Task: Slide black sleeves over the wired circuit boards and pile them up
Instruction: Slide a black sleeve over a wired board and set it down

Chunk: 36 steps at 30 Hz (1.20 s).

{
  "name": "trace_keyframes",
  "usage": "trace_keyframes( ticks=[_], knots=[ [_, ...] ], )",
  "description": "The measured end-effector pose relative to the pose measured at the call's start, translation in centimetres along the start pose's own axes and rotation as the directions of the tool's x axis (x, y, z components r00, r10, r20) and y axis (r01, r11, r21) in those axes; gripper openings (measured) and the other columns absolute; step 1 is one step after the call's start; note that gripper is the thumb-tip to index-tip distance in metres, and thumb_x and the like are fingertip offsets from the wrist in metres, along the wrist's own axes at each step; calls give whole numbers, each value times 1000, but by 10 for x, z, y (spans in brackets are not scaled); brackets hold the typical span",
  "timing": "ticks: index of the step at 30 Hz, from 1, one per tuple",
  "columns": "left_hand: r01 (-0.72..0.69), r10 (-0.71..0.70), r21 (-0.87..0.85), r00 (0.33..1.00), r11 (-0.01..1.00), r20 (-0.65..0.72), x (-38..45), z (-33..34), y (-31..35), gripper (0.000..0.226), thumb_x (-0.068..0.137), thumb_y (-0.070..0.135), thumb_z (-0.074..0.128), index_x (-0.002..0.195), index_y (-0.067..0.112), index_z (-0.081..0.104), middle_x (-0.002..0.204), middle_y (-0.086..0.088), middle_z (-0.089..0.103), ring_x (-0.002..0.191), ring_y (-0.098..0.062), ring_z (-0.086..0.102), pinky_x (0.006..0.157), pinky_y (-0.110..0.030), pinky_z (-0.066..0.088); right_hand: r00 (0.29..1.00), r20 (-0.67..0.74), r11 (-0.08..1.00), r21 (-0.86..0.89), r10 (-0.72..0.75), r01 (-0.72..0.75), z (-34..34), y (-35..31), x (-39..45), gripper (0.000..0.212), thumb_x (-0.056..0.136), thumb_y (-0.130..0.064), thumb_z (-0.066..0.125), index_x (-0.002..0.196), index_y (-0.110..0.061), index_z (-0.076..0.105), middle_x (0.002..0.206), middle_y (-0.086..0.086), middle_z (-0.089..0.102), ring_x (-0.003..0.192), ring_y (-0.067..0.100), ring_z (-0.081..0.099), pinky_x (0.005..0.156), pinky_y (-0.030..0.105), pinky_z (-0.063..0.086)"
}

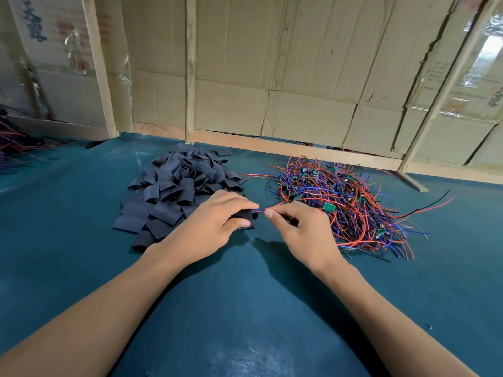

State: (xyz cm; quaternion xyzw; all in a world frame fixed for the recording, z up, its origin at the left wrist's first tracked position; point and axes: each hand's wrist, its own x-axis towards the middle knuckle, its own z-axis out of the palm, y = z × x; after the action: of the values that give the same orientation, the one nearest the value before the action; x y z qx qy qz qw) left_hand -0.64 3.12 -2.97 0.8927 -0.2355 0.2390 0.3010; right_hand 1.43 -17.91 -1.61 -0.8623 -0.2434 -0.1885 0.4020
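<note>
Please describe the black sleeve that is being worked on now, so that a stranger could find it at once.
On the blue table, find the pile of black sleeves left of the tangle of wires. At its near right edge, the left hand grips one sleeve. Only this one has wires entering it.

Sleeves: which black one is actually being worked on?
The black sleeve gripped in the left hand, with blue and red wires entering its open end; the others lie loose in the sleeve pile.
</note>
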Motion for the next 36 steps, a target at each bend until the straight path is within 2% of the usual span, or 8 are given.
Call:
trace_keyframes(
  ticks=[4, 7, 12, 17, 24, 27, 31, 36],
  knots=[
    [-42, 41, 38, 999, 998, 23, 0, 1, 8, 36, 93, 14, 67, 129, 16, 64, 116, 7, 63, 109, -11, 47, 97, -13, 33, 996, 85, 998, 45, -40, 36, 3, -2, -1, 18, 93, -12, 69, 108, -17, 78, 92, 8, 67, 84, 19, 61, 78, 24, 45],
    [-19, 18, 58, 1000, 998, 23, -1, -2, 9, 38, 94, 15, 66, 132, 15, 62, 120, 5, 62, 112, -13, 46, 99, -17, 33, 972, 233, 998, 58, -11, -2, 1, -1, -2, 45, 90, -3, 66, 133, -13, 64, 117, 4, 61, 103, 12, 60, 93, 21, 43],
    [18, -21, 69, 998, 997, 54, -2, -3, 8, 37, 97, 18, 62, 134, 18, 60, 123, 8, 59, 115, -15, 44, 101, -17, 31, 903, 429, 935, -322, 5, 148, -37, 7, 5, 81, 80, -43, 80, 150, -35, 41, 144, -10, 46, 135, 12, 38, 115, 39, 22],
    [16, -23, 88, 997, 996, 76, -2, -1, 5, 36, 98, 19, 60, 134, 19, 60, 123, 9, 59, 116, -13, 43, 99, -7, 25, 829, 511, 827, -550, 228, 112, -67, 12, 10, 55, 78, -44, 80, 129, -37, 61, 127, -9, 54, 126, 15, 44, 112, 38, 27],
    [-2, -10, 120, 995, 993, 100, -1, 2, -1, 36, 98, 19, 59, 134, 20, 59, 122, 11, 58, 115, -11, 41, 101, -16, 29, 834, 512, 835, -536, 206, 123, -70, 14, 10, 17, 87, -32, 76, 104, -28, 75, 110, -6, 64, 114, 19, 51, 108, 39, 34],
    [-17, 1, 144, 993, 989, 115, -1, 2, -1, 36, 99, 20, 59, 135, 19, 59, 123, 9, 59, 116, -13, 41, 104, -23, 31, 868, 487, 919, -378, 98, 109, -62, 13, 8, 14, 92, -26, 70, 105, -23, 74, 98, -15, 65, 100, 8, 58, 103, 31, 41],
    [-59, 20, 313, 992, 948, 124, -1, 3, 2, 37, 100, 30, 57, 136, 29, 57, 130, 17, 57, 123, -9, 44, 110, -35, 20, 900, 435, 986, -160, 21, 54, -49, 11, 4, 7, 92, -16, 68, 99, -16, 72, 89, -3, 73, 83, 11, 67, 82, 24, 52],
    [-99, 46, 494, 992, 864, 118, -2, 3, 7, 35, 99, 38, 56, 134, 37, 57, 130, 23, 58, 119, 0, 53, 114, -46, 7, 920, 385, 997, -55, 67, -50, -40, 16, 3, 5, 94, -19, 68, 90, -21, 71, 72, -12, 66, 62, 0, 55, 68, 19, 44]
  ],
)
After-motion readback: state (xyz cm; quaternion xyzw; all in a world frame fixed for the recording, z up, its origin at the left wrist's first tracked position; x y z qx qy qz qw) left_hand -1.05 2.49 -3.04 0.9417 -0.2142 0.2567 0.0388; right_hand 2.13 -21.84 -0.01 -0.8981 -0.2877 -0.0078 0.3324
